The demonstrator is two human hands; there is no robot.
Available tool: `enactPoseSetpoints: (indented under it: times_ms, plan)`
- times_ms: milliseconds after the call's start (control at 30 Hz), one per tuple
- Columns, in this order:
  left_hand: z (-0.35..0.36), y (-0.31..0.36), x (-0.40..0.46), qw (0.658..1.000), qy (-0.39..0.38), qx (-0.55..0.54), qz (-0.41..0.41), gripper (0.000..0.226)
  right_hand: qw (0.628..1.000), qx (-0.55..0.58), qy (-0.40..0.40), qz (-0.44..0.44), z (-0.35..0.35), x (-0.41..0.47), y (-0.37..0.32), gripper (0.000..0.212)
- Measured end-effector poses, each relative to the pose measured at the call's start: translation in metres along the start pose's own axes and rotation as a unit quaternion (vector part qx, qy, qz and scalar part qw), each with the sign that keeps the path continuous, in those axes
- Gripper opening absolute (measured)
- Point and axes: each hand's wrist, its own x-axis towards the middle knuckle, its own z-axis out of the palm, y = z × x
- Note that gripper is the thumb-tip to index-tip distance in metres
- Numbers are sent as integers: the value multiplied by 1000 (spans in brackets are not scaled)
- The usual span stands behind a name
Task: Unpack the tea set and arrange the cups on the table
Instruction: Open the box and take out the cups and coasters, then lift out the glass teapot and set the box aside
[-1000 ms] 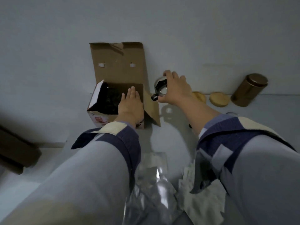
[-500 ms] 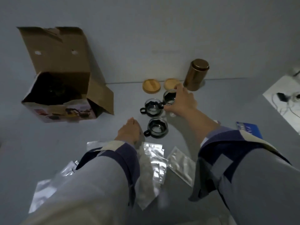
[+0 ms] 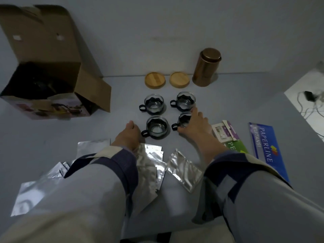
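Several small glass cups with black holders stand in a two-by-two square on the grey table (image 3: pixel 236 106). The far left cup (image 3: pixel 154 104) and far right cup (image 3: pixel 185 102) stand free. The near left cup (image 3: pixel 156 127) stands just right of my left hand (image 3: pixel 128 135), which rests on the table with fingers together, holding nothing. My right hand (image 3: pixel 194 125) is wrapped over the near right cup (image 3: pixel 183 119), which sits on the table. The open cardboard box (image 3: pixel 52 67) stands at the far left, its inside dark.
Two round wooden lids (image 3: pixel 155 80) (image 3: pixel 179 79) and a copper tin (image 3: pixel 206 67) stand by the wall. Silver foil pouches (image 3: pixel 184 170) lie near my arms. A blue booklet (image 3: pixel 266 148), a green one (image 3: pixel 236 146) and a small packet (image 3: pixel 223 131) lie on the right.
A second ago my right hand lifted a cup beside the box. Since then it set one cup at the far right of the group, and now it grips a cup at the near right.
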Motion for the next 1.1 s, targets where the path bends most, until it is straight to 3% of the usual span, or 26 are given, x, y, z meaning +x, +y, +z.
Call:
enactPoseSetpoints:
  times_ms: [67, 233, 400, 567, 800, 933, 1100]
  plan:
    - [-3, 0, 3, 1000, -9, 3, 0, 67, 1000, -6, -2, 1, 3, 1, 1, 103]
    - [-5, 0, -1, 999, -36, 4, -13, 72, 999, -44, -8, 3, 1, 0, 1, 103]
    - [-19, 3, -3, 999, -43, 20, 9, 59, 991, -88, -96, -18, -24, 1, -14, 103]
    - [-60, -10, -7, 999, 32, -17, 4, 51, 984, -129, -106, -66, -57, 5, -67, 69]
    - [-147, -73, -25, 983, 182, -39, 0, 31, 973, -118, -88, -181, -55, -9, -194, 61]
    - [-181, -138, -25, 966, 260, 0, 15, 54, 963, -25, -81, -256, -35, -26, -274, 51]
    - [-206, -216, -18, 949, 296, 102, -27, 60, 946, 62, -98, -304, -4, -38, -361, 39]
